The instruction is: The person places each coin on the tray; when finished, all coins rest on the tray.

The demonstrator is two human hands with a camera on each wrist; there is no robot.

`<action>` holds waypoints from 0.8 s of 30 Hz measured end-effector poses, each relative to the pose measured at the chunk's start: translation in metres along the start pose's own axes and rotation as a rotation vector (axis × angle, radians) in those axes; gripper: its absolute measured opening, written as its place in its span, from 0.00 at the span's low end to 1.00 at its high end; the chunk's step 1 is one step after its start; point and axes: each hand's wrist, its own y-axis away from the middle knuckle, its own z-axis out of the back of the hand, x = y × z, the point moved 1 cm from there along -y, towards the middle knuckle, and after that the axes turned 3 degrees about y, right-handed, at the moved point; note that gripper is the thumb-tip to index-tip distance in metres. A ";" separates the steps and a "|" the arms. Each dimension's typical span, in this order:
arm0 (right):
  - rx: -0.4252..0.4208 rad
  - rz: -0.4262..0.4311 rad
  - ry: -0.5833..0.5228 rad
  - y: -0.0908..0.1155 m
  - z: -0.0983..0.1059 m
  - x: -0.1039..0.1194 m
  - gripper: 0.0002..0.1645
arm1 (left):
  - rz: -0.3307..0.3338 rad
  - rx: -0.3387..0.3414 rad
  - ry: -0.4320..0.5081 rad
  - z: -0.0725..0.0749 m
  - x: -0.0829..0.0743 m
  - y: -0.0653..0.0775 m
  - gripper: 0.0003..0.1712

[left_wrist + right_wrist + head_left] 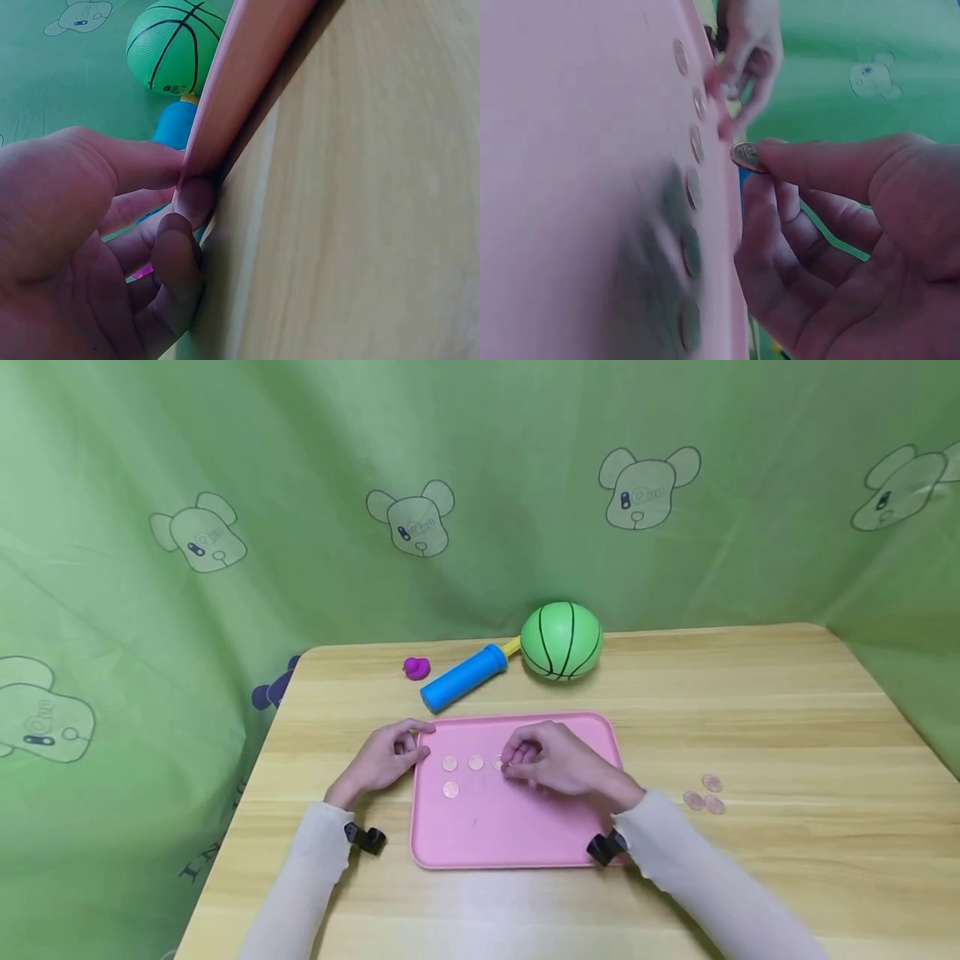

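My left hand pinches the rim of a pink tray near its far left corner; in the left wrist view the thumb and a finger lie on either side of the rim. Between thumb and fingertips, my right hand pinches a coin above the tray. Several coins lie flat in the tray, among them one coin at the far left and another coin just nearer. My right hand hides part of the row in the head view; the right wrist view shows more coins along it.
Right of the tray, three loose coins lie on the wooden table. Behind it are a purple toy duck, a blue hand pump with a yellow end, and a green ball. A green curtain hangs at the back.
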 end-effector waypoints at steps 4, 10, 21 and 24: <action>0.014 0.009 0.051 -0.009 -0.016 0.005 0.06 | 0.000 0.003 -0.005 0.001 -0.001 -0.001 0.20; 0.018 0.019 0.178 -0.022 -0.032 0.012 0.07 | 0.005 0.001 -0.006 0.002 -0.003 -0.001 0.20; 0.005 0.002 0.320 -0.033 -0.045 0.023 0.13 | -0.013 -0.001 -0.011 0.002 -0.001 0.000 0.21; -0.013 -0.003 0.334 -0.031 -0.044 0.024 0.13 | -0.010 0.002 -0.007 0.002 -0.002 0.000 0.20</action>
